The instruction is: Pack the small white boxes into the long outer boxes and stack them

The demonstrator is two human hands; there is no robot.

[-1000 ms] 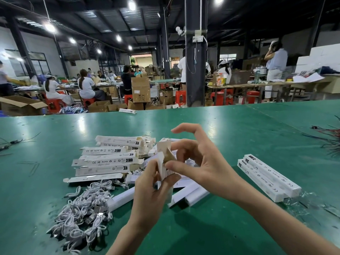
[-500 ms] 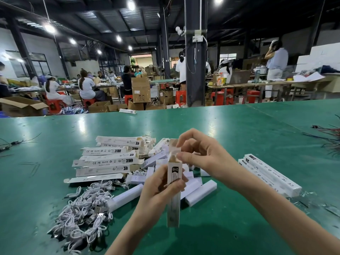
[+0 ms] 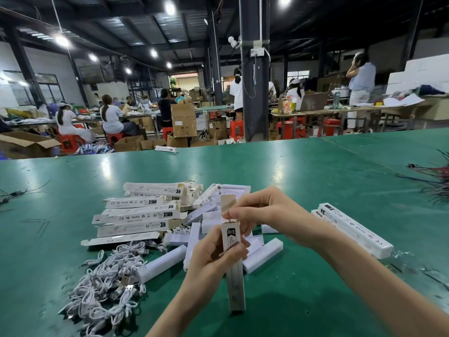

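Note:
My left hand (image 3: 213,261) grips a long outer box (image 3: 235,271) that stands upright over the green table (image 3: 315,181), its top flap (image 3: 228,203) raised. My right hand (image 3: 269,212) has curled fingers at the box's open top end, pinching at the flap's base. Behind the hands lie several plain small white boxes (image 3: 263,255) in a loose heap. Flat printed outer boxes (image 3: 143,215) are piled to the left. Two or three filled outer boxes (image 3: 354,229) lie stacked side by side at the right.
A tangle of white USB cables (image 3: 107,280) lies at the front left. Dark wires (image 3: 437,176) sprawl at the table's right edge, and thin wires (image 3: 14,193) at the far left. Beyond the table are a dark pillar (image 3: 254,81), cardboard cartons and seated workers.
The outer box, tilted and half hidden between my hands a second ago, now stands upright in my left hand. My right hand has closed its fingers onto the box's top end.

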